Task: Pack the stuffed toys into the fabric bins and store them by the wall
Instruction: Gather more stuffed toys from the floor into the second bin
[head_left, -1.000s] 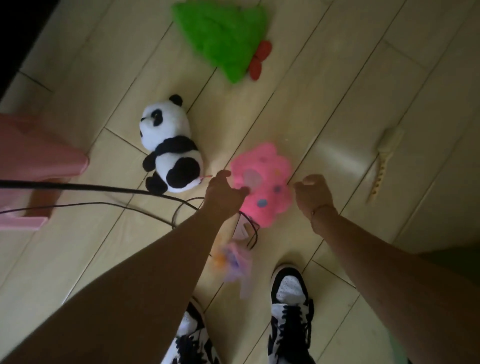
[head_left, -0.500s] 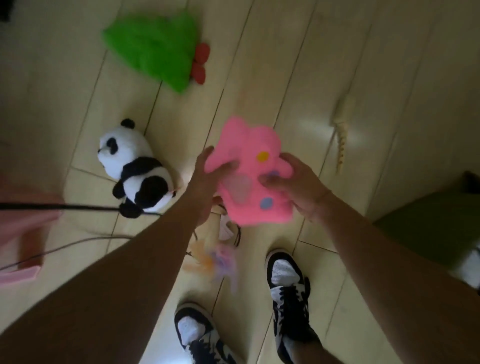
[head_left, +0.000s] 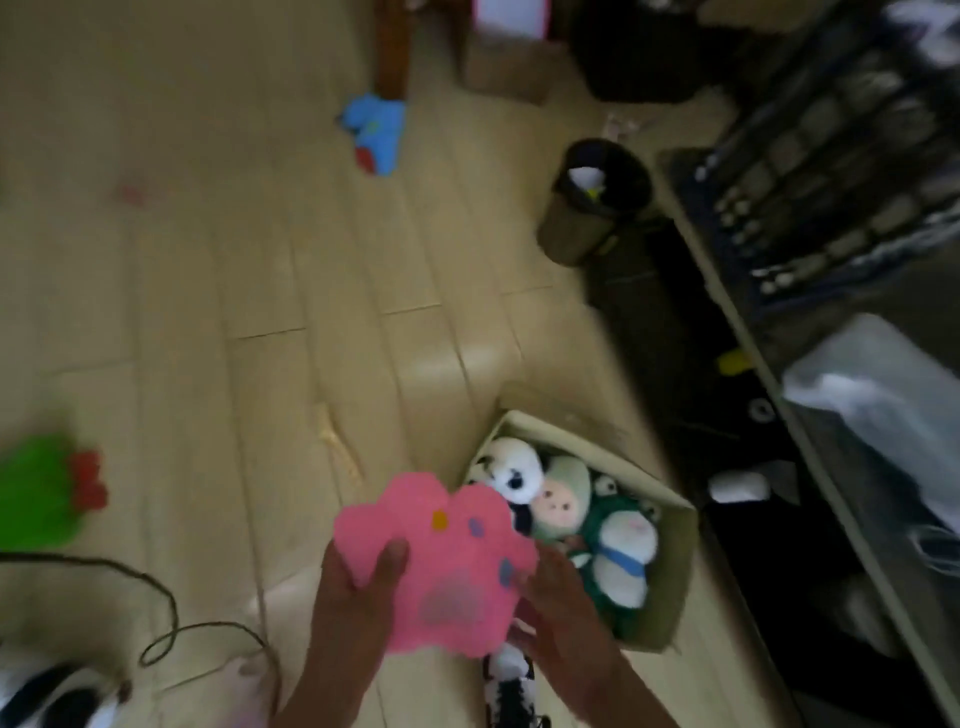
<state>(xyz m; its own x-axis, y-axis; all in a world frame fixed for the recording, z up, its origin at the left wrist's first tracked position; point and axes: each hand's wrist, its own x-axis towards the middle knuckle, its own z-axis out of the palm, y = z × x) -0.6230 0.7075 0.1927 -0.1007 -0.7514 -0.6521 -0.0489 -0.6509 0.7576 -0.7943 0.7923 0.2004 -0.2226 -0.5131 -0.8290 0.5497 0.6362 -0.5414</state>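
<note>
I hold a pink paw-shaped plush (head_left: 441, 561) in front of me with both hands. My left hand (head_left: 358, 597) grips its left edge, thumb on top. My right hand (head_left: 558, 603) grips its right edge from beneath. Just right of the plush sits a beige fabric bin (head_left: 670, 577) on the floor. Inside it lie a small panda (head_left: 511, 467), a pale doll with a green hood (head_left: 561, 501) and a green frog plush (head_left: 621, 551). A green plush (head_left: 36, 493) lies at the far left, a blue plush (head_left: 376, 132) far ahead, and a panda (head_left: 52, 696) at the bottom left corner.
A black cable (head_left: 161, 618) loops across the wooden floor at the lower left. A dark waste bin (head_left: 592, 202) stands ahead on the right, beside a dark shelf unit (head_left: 831, 260) along the right side. A cardboard box (head_left: 506, 73) stands at the far end. My shoe (head_left: 509, 680) shows below the plush.
I have lifted the pink plush off the floor and turned right with it. The fabric bin with toys has come into view, and the panda and green plush slid to the left edge.
</note>
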